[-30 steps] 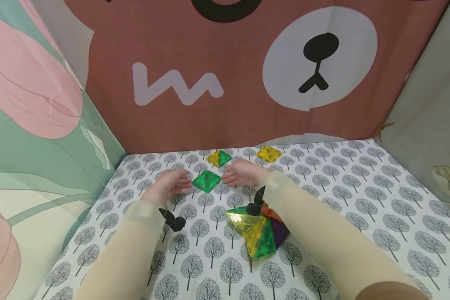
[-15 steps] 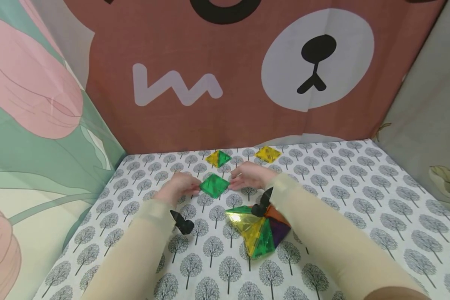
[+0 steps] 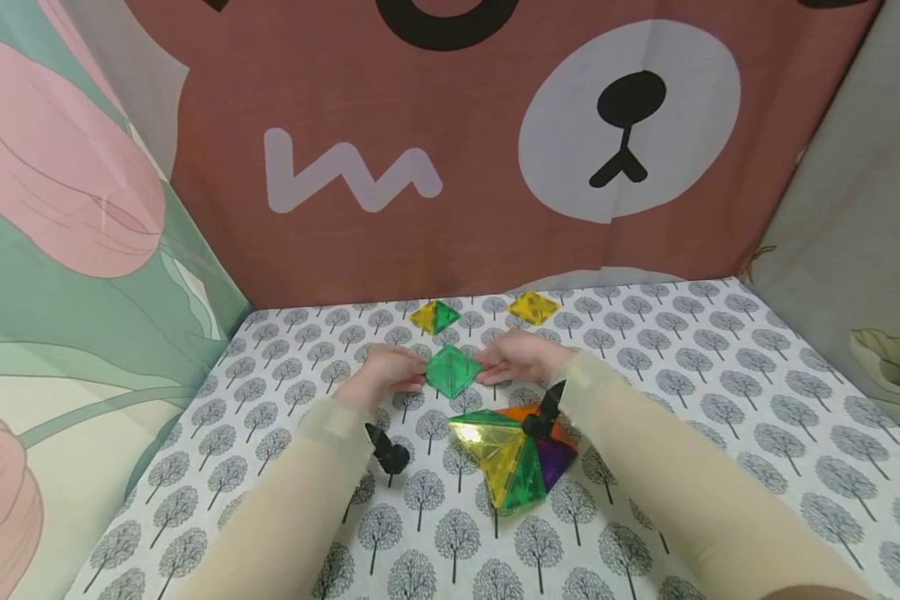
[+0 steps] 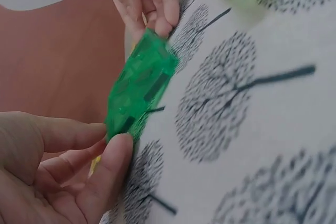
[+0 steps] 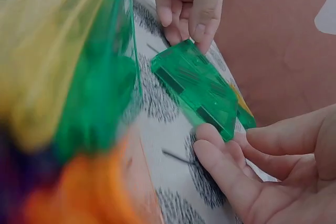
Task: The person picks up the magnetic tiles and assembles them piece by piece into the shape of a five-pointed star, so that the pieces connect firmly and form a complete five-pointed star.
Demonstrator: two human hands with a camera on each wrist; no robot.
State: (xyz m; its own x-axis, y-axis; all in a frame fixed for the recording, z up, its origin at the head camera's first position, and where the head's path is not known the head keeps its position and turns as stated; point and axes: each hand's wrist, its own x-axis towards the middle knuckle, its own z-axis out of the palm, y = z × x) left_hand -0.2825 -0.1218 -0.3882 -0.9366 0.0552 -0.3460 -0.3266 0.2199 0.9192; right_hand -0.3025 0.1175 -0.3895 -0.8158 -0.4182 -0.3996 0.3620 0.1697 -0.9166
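1. Pinching now with left hand point(image 3: 392, 369), using thumb and fingertips drawn nearly together on the left corner of green diamond point(image 3: 452, 372).
2. Gripping its opposite corner with right hand point(image 3: 523, 356), again between closely drawn fingertips.
3. Holding it right there between both hands, over tree-print cloth point(image 3: 438, 492); touching or clear of it, can't tell.
4. Sitting on the near side of right hand: multicoloured shape point(image 3: 495, 450).
5. Lying beyond both hands: yellow-green diamond point(image 3: 435, 317), yellow diamond point(image 3: 532, 308).
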